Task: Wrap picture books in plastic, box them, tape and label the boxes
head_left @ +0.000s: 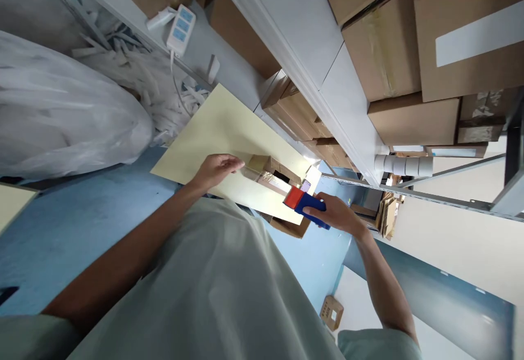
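A small brown cardboard box [268, 171] with shiny clear tape and a white label lies on the pale yellow board [221, 125]. My left hand [218, 171] is just left of the box, fingers close together; whether anything thin is between them is too small to tell. In my right hand [329, 211] is a blue tape dispenser [310, 205] with a red front end, held at the right side of the box. A phone [305, 186] rests near the board's right end.
Large cartons [380, 54] fill the shelf [305, 37] above. A power strip [180, 30] with a cable sits at upper left, above a big plastic bag [69, 108]. An open carton [290, 227] stands below the board's right end. Tape rolls [403, 165] sit at right.
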Demonstrator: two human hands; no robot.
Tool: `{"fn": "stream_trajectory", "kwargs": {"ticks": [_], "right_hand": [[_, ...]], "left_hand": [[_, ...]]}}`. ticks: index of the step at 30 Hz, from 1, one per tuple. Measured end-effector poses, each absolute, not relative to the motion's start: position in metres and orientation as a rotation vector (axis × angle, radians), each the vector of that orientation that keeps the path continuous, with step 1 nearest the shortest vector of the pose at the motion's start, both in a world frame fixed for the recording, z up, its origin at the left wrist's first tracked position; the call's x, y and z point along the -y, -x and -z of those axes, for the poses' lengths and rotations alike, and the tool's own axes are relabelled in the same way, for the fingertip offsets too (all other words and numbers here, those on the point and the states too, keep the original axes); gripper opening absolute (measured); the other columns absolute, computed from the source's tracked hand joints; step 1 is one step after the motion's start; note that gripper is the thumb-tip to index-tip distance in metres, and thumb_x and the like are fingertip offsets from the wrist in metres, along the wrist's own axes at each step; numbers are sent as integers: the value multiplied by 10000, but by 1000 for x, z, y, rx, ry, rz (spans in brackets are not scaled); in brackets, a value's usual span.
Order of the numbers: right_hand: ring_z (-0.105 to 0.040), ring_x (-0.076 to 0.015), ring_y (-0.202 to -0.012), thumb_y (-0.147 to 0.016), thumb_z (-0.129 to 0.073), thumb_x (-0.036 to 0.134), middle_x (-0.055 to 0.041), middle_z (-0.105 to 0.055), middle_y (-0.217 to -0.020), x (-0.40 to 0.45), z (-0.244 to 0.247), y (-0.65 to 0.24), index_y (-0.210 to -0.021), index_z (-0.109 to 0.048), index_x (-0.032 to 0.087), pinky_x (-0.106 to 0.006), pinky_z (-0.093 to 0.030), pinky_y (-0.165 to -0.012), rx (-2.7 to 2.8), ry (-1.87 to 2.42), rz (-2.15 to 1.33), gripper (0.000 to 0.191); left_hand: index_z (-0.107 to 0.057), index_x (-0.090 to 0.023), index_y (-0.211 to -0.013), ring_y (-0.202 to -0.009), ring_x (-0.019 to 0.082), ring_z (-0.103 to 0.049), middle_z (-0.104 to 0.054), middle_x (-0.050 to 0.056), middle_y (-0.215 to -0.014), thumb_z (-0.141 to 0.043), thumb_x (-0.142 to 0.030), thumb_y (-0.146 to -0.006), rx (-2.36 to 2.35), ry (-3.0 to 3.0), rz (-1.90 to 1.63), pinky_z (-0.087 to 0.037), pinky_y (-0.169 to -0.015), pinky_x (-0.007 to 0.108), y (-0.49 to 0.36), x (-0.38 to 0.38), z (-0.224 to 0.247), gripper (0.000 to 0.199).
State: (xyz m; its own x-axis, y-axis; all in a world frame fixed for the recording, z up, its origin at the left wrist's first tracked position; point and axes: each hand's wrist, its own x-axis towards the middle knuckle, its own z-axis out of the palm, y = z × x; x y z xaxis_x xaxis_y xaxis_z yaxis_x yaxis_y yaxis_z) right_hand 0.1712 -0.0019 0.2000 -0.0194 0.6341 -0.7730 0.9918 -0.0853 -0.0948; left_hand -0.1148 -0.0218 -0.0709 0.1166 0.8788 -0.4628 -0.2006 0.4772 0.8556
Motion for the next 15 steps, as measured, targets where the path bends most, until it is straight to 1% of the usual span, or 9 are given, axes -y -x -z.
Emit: {"fn": "stream_trajectory", "kwargs": {"ticks": [2, 4, 7, 11, 15], "right_hand": [[-715, -228, -578, -909, -740, 771, -49, -780, -734, -11, -212, -172, -978, -706, 244, -314, -462, -515, -1617, -1796, 960, 532], [-723, -225, -577, -901, -726, 810, -54, -785, -739, -22, -219, -167, -978, -692, 238, -307, -468, -501, -1552, -1818, 975, 578], [-735, -211, -607, -912, -705, 837, -59, -791, -760, -37, -223, -152, -983, -676, 228, -294, -498, -528, -1503, -1821, 960, 614], [-738, -197, -618, -922, -705, 828, -57, -797, -795, -46, -220, -133, -971, -652, 229, -284, -510, -541, -1468, -1840, 929, 603], [-742, -199, -633, -928, -719, 801, -59, -798, -809, -48, -209, -126, -956, -634, 232, -279, -490, -530, -1478, -1855, 871, 576]], "left_hand": [[-833, -166, -954, -868, 248, -780, -842, 93, -917, -874, -686, -715, -1153, -661, -870, -646, -838, 354, 117, 12, 89, 574], [-838, -159, -981, -952, 274, -789, -847, 113, -986, -922, -666, -675, -1074, -593, -865, -657, -903, 405, 110, 5, 103, 598], [-847, -162, -991, -1060, 313, -781, -848, 123, -1044, -989, -633, -601, -986, -496, -868, -655, -961, 452, 92, -3, 118, 628], [-850, -172, -932, -1045, 322, -779, -851, 119, -1004, -1027, -593, -537, -1000, -420, -838, -650, -906, 432, 68, -9, 137, 604], [-857, -173, -908, -948, 295, -775, -845, 102, -920, -1014, -506, -560, -1067, -399, -814, -627, -833, 387, 47, -11, 153, 507]]}}
